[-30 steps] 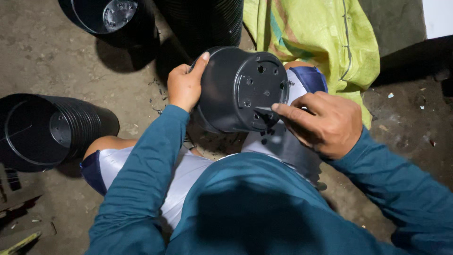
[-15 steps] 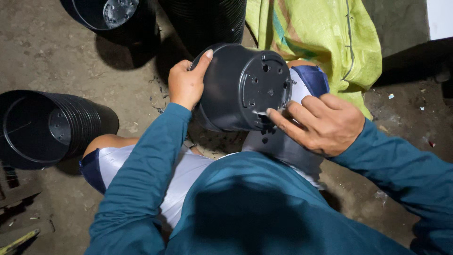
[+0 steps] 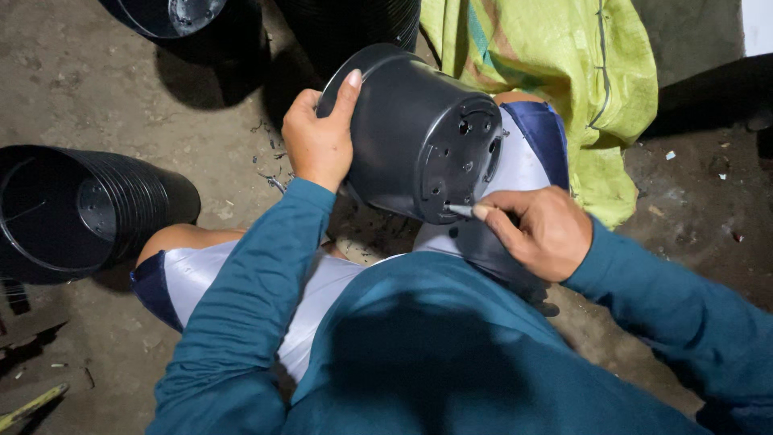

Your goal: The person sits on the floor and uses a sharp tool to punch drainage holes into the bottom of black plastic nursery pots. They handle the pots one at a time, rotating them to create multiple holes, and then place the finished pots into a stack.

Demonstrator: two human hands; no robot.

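Left hand: my left hand (image 3: 318,145) grips the rim of the black plastic pot (image 3: 411,133), thumb laid along the outer wall, fingers curled over the edge.
Right hand: my right hand (image 3: 539,229) is closed on a small grey tool (image 3: 460,210), pinched between thumb and forefinger; what kind of tool it is cannot be told.
Hands, relation: they are apart, one on each side of the pot.
Pot, position: it is held on its side above my lap, the mouth turned away to the upper left and the base facing my right hand.
Pot, base: round, with several small holes and curved slots near the edge.
Tool tip: it meets the lower edge of the base, at or in one of the holes; I cannot tell which.
Clothing: teal long sleeves (image 3: 250,290) and pale shorts with dark blue hems (image 3: 193,274); my knees are spread to either side.
Left of scene: a stack of black pots (image 3: 80,209) lies on its side on the ground, mouth towards me.
Top of scene: another black pot (image 3: 173,14) lies at the upper edge, partly cut off.
Upper right: a yellow-green woven sack (image 3: 564,72) lies just beyond my right knee.
Ground: bare dirt floor (image 3: 97,80), with small dark shavings below the held pot.
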